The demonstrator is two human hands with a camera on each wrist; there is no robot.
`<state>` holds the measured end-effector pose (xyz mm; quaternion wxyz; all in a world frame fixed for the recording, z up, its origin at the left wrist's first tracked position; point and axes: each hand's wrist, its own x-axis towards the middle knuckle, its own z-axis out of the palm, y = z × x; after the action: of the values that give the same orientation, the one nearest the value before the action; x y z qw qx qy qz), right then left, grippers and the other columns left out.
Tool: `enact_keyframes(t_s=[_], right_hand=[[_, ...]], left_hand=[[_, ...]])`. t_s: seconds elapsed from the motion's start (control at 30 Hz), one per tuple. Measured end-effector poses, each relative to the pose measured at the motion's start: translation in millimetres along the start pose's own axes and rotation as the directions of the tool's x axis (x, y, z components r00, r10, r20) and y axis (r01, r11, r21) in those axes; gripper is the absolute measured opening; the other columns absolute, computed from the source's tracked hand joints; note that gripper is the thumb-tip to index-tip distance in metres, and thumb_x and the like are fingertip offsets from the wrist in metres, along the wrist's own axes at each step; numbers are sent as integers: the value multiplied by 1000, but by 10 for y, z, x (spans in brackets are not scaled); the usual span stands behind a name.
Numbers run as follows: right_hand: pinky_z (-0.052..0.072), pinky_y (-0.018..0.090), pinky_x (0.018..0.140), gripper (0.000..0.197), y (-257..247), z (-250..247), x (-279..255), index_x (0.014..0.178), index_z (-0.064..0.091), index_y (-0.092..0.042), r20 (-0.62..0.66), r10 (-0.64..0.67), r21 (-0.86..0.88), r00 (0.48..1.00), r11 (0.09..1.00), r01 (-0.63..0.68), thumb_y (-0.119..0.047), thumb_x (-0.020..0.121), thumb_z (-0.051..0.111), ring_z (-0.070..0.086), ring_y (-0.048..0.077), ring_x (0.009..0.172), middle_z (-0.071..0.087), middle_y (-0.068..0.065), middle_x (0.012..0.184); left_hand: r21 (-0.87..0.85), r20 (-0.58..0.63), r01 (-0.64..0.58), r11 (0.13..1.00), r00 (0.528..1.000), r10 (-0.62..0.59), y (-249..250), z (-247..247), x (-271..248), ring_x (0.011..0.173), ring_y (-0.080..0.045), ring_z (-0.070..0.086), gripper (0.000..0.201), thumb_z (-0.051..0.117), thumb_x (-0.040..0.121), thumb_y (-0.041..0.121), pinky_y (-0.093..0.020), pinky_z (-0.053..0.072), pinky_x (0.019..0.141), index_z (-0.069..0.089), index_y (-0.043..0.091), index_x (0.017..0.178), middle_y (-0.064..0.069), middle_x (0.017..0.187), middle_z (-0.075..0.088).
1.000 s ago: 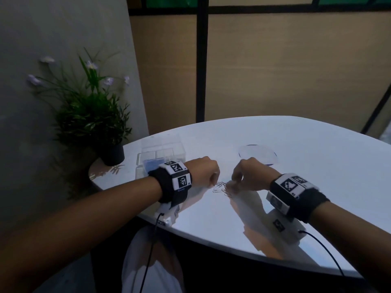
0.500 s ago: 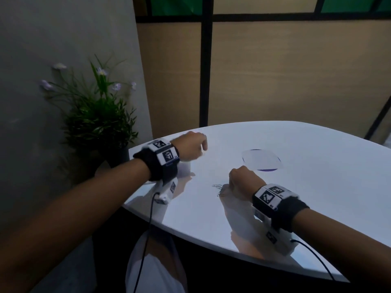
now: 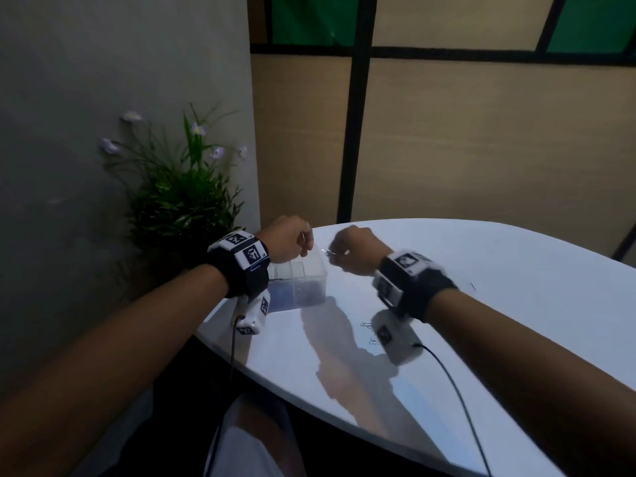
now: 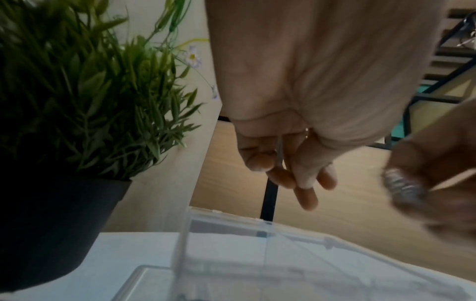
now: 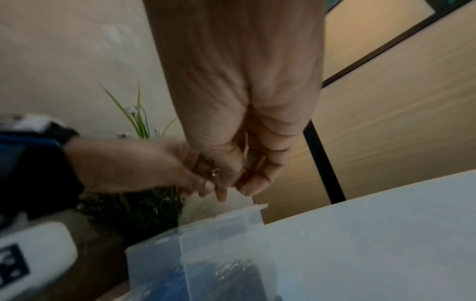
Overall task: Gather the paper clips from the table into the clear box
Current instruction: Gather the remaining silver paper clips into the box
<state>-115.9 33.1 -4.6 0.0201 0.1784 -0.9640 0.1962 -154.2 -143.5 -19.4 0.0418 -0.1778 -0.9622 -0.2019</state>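
Note:
The clear box (image 3: 298,287) stands at the table's left edge, next to the plant. My left hand (image 3: 288,242) hangs right above it, fingers pointing down, with a thin paper clip (image 4: 279,149) pinched between thumb and fingers. My right hand (image 3: 354,250) is raised just right of the box and grips a small bunch of silvery paper clips (image 4: 401,189) at its fingertips. The two hands nearly touch over the box (image 5: 206,254). Two more paper clips (image 3: 367,326) lie on the table below my right wrist.
A potted plant (image 3: 182,201) in a black pot (image 4: 51,224) stands close behind the box on the left. The white glossy table (image 3: 499,304) stretches to the right, its curved front edge near my body. A small dark mark (image 3: 473,286) lies right of my right wrist.
My right hand has lifted off the table with clips and moved up and left to the box. My left hand has stayed over the box and its fingers now point down.

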Motion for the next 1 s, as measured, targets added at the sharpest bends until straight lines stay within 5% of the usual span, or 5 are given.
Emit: enact_keyframes(t_s=[0.37, 0.47, 0.63, 0.73, 1.0], right_hand=[[51, 35, 86, 16, 24, 140, 170, 93, 75, -8, -49, -153, -110, 987, 983, 147, -8, 82, 63, 68, 29, 93, 74, 10, 100], [54, 32, 81, 22, 381, -24, -161, 94, 75, -11, 36, 21, -137, 999, 991, -16, -6, 84, 55, 69, 24, 82, 75, 10, 95], [52, 19, 61, 16, 1006, -54, -710, 85, 75, -19, 250, 264, -183, 932, 958, -222, -10, 80, 63, 62, 10, 59, 76, 5, 87], [48, 14, 61, 11, 1108, -18, -925, 86, 75, -22, 216, 263, -142, 940, 961, -236, -25, 78, 69, 61, 5, 61, 75, 0, 90], [51, 25, 73, 16, 952, 355, -877, 76, 74, -20, 147, 137, -201, 980, 974, -106, -32, 78, 65, 62, 17, 77, 74, 0, 82]], left_hand=[[-128, -210, -62, 990, 977, 34, 163, -36, -102, 80, -13, 66, 14, 61, 85, 2, -31, 55, 79, 68, 15, 86, 2, 86, 69], [-113, -32, -192, 975, 981, 190, 423, 144, -182, 76, -9, 61, 11, 65, 87, 15, -21, 46, 71, 70, 19, 96, 6, 89, 67], [55, 412, -312, 949, 872, 263, 783, 610, -269, 92, -12, 52, 41, 69, 85, 37, -22, 38, 74, 59, 23, 123, 3, 112, 58], [161, 428, -276, 947, 885, 185, 885, 810, -271, 109, -17, 50, 50, 69, 83, 42, -27, 39, 83, 56, 19, 125, -1, 120, 56], [199, 275, -201, 959, 951, 142, 1033, 1057, -302, 89, -23, 64, 18, 74, 73, 31, -32, 53, 76, 68, 22, 88, 0, 90, 64]])
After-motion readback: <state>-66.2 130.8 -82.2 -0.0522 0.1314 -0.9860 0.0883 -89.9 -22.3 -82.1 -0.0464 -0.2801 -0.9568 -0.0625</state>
